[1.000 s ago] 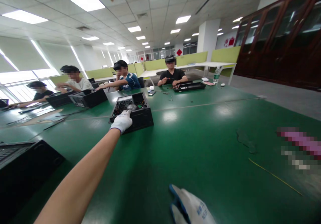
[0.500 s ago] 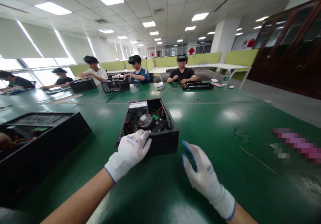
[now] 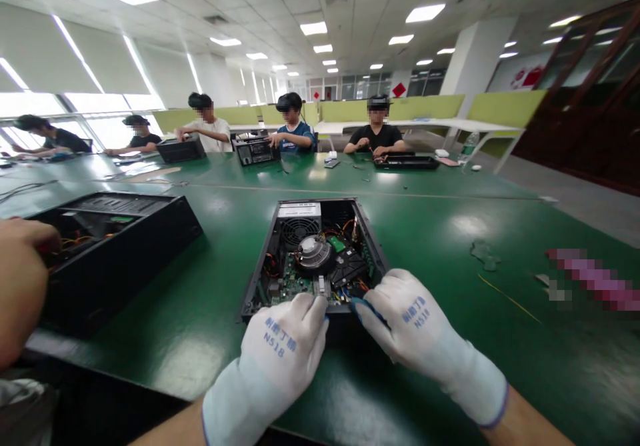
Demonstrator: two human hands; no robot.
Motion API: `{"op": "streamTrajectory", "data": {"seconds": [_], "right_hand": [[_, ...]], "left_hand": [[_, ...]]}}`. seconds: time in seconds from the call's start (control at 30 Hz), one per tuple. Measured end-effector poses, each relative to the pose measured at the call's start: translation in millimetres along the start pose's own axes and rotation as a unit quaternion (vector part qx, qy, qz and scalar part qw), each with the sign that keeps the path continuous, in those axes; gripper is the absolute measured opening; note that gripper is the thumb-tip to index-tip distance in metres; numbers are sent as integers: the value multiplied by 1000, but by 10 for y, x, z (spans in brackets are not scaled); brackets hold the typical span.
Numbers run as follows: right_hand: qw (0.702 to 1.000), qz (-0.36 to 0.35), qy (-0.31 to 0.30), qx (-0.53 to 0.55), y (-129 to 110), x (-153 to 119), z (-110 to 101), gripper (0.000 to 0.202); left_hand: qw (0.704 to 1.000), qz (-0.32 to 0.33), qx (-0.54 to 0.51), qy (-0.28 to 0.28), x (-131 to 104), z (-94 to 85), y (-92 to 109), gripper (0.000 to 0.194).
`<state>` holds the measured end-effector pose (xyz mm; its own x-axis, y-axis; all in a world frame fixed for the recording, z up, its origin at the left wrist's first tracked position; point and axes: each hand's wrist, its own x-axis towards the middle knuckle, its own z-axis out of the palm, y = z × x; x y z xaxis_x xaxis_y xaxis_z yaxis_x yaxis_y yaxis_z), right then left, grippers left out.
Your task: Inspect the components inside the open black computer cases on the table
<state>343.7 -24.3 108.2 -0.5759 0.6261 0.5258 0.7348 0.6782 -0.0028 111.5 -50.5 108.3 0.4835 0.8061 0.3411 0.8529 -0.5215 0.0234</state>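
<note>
Left hand (image 3: 283,339) and right hand (image 3: 417,319) are curled at the case (image 3: 372,236) – pinch hidden – wires (image 3: 344,294) could be snagged by dragged fingertips

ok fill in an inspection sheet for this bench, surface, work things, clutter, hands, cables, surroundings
surface: green table, glossy, seam across it
work things: open computer case; round cooler and fan inside
clutter: yellow strand, blurred pink item at right
hands: left hand and right hand, gloved, at case's near edge; grip hidden
cables: coloured wires inside case; black cables far left
surroundings: second open case at left, another person's hand there
</note>
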Motion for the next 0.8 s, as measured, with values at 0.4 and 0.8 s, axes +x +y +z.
{"op": "streamTrajectory", "data": {"seconds": [0.4, 0.8], "right_hand": [[996, -69, -64, -2, -368, -338, -569, 21], [955, 56, -274, -95, -116, 836, 71, 60]], "left_hand": [[995, 57, -53, -56, -611, -228, 167, 39], [996, 43, -60, -45, -599, -385, 211, 15]]}}
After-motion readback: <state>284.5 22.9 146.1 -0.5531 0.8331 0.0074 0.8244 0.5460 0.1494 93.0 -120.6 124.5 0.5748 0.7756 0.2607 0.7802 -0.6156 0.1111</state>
